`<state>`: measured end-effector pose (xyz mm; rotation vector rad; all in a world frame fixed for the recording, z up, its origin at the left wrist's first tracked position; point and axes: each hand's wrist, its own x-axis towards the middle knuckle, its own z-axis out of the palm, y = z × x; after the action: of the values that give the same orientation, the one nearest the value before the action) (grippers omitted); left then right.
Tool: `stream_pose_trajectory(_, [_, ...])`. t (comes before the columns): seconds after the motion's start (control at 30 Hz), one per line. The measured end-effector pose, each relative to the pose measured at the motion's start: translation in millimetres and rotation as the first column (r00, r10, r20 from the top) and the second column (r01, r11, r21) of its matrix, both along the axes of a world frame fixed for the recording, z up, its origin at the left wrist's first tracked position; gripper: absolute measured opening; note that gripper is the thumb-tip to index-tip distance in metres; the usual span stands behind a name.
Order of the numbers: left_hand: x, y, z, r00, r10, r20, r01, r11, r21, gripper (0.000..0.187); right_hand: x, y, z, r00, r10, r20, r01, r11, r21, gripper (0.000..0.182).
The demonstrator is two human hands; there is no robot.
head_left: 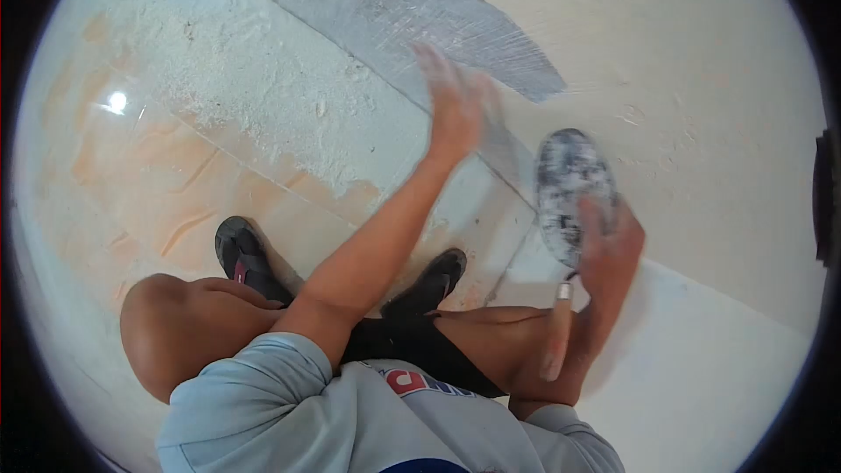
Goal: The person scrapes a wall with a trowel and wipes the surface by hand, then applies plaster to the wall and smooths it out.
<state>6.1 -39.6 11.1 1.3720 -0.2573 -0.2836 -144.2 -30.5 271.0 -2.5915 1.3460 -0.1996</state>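
Note:
My left hand (455, 109) is blurred by motion and reaches toward the foot of the wall, in front of the grey patch (394, 9). Its fingers look stretched out and apart, and I see nothing in them. On the right, my right hand (609, 236) has its fingers over the lower side of a round-bladed trowel (561, 175). White and dark smears cover the blade. A dark neck joins it to a wooden handle (557, 333), which points down past my wrist. Part of the blade is hidden behind my fingers.
White powder and crumbs (254, 96) lie on the pale, orange-stained floor (193, 184). The pale wall (701, 79) meets the floor along a diagonal line. My sandalled feet (429, 285) and bent knees are close below my arms. A dark object (822, 197) shows at the right edge.

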Motion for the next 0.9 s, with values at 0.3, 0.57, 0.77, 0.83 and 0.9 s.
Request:
stream_pose_trajectory(0.3, [-35.1, -32.9, -12.9, 0.998, 0.033, 0.059, -0.037, 0.998, 0.057, 0.104, -17.6, -6.0, 25.4, 0.968, -0.040, 0.246, 0.070, 0.991, -0.115, 0.029])
stream_pose_trajectory(0.57, [-58.8, -7.5, -4.1, 0.905, -0.117, 0.409, 0.057, 0.986, 0.156, 0.078, -12.6, 4.6, 29.3, 0.963, -0.050, 0.267, 0.080, 0.992, -0.102, 0.029])
stream_pose_trajectory(0.77, [23.9, -4.0, -41.4, 0.977, 0.188, -0.105, -0.170, 0.972, 0.160, 0.071, -4.6, 2.8, 20.9, 0.965, 0.056, 0.256, -0.019, 0.989, -0.144, 0.028])
stream_pose_trajectory(0.83, [8.4, 12.4, -34.3, 0.962, 0.197, -0.189, -0.165, 0.971, 0.174, 0.071, 1.5, 2.1, 15.9, 0.974, 0.100, 0.202, -0.084, 0.993, -0.088, 0.027])
stream_pose_trajectory(0.9, [-34.5, 3.4, 3.4, 0.926, 0.292, -0.239, -0.248, 0.948, 0.199, 0.064, -21.2, -17.1, 40.3, 0.981, 0.135, 0.140, -0.127, 0.990, -0.065, 0.027])
